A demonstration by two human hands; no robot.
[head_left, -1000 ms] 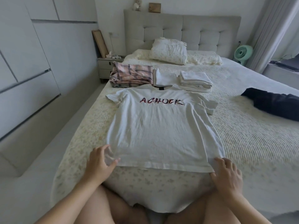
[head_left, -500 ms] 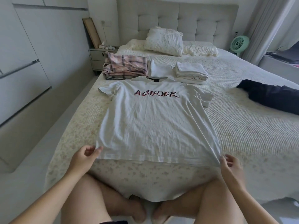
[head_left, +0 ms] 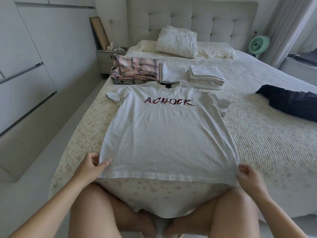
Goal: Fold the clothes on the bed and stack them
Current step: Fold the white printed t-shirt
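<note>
The left hand (head_left: 93,166) pinched the near left corner of the white T-shirt (head_left: 169,134) at its hem, thumb on top and fingers curled beneath, while the right hand (head_left: 249,176) gripped the near right corner in the same way, the two hands well apart with the hem stretched between them. The shirt lay face up near the foot edge of the bed (head_left: 265,143), collar pointing toward the headboard, its hem overhanging that edge slightly. The likeliest trouble seemed to be uneven pull: the thin, limp cotton would drag sideways or bunch if one hand tugged harder, and the right sleeve (head_left: 221,104), already doubled under itself, could stay creased into the fold. The ribbed, grippy bedspread might also hold the fabric back and wrinkle it. Red lettering crossed the chest. Just beyond the collar sat a folded pink plaid garment (head_left: 135,69) and a squared stack of white folded clothes (head_left: 205,77); a dark navy garment (head_left: 289,103) lay crumpled near the right edge, unfolded.
</note>
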